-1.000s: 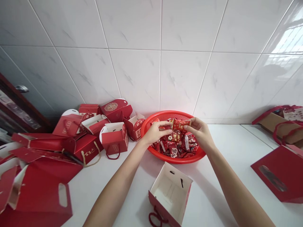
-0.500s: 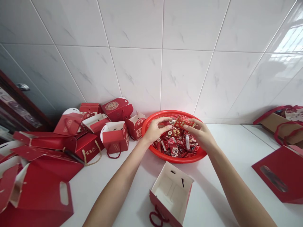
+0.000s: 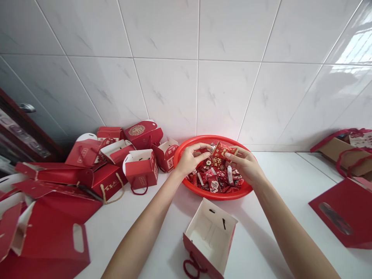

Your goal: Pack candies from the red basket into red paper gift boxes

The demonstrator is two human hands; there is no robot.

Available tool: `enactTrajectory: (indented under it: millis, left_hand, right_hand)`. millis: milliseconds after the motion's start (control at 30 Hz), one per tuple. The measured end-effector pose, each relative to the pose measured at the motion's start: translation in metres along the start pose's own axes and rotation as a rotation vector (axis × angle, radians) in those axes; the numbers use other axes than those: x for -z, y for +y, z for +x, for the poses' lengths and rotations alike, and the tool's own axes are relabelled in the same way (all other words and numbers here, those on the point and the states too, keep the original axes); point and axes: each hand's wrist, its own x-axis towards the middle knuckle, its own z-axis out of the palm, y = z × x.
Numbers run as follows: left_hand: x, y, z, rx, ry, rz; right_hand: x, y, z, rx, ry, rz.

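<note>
A red oval plastic basket (image 3: 217,197) full of wrapped sweets (image 3: 214,184) stands against the wall. Over its right side, my right hand (image 3: 246,162) pinches a shiny red-and-gold wrapped sweet (image 3: 223,152) between thumb and fingers. My left hand (image 3: 192,159) is at the basket's left side, its thumb and fingers curled close together; whatever lies between them is hidden. Nearer to me, below the basket, stands an open red box (image 3: 207,232) with a white inside and a dark red cord handle (image 3: 192,267). No sweets show inside it.
Several red gift boxes (image 3: 141,166) crowd the left of the white counter (image 3: 157,217). Larger red cartons (image 3: 55,232) lie at the near left. At the right are another red box (image 3: 345,217) and a brown box (image 3: 334,155) with red ribbons. A tiled wall (image 3: 226,97) closes the back.
The sweet in my right hand has turned a little, showing more of its bright red side. My left hand has shifted slightly left, away from it. The boxes stay in place.
</note>
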Motion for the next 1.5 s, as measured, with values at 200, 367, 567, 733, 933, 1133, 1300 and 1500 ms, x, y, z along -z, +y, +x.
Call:
enactTrajectory:
  millis: [200, 367, 567, 733, 933, 1133, 1300, 1500]
  left_hand:
    - [0.0010, 0.0006, -0.0008, 0.035, -0.039, 0.018]
    - [0.0001, 0.0050, -0.0017, 0.062, -0.094, 0.030]
    - [0.0004, 0.0038, -0.0010, 0.065, -0.082, 0.061]
    - [-0.0006, 0.0012, -0.0001, 0.010, -0.045, 0.061]
    - [-0.0014, 0.0015, -0.0008, 0.001, 0.020, 0.099]
    - [-0.0015, 0.0019, -0.0007, 0.005, 0.029, 0.111]
    - [-0.0019, 0.0010, -0.0008, 0.001, 0.035, 0.115]
    - [-0.0028, 0.0034, -0.0019, 0.006, 0.039, 0.102]
  right_hand:
    - [0.0023, 0.0045, 0.0006, 0.077, -0.038, -0.039]
    - [0.0020, 0.0039, -0.0001, 0.088, -0.040, -0.070]
    - [-0.0024, 0.0000, -0.0028, 0.087, -0.016, -0.124]
    - [-0.0029, -0.0006, -0.0033, 0.088, -0.039, -0.133]
    - [0.0000, 0.0012, -0.0025, 0.099, -0.051, -0.163]
    - [-0.0004, 0.0014, -0.0026, 0.081, -0.055, -0.187]
    - [-0.0019, -0.0005, -0.0029, 0.080, -0.023, -0.215]
    - [-0.0026, -0.0011, -0.0026, 0.096, -0.012, -0.218]
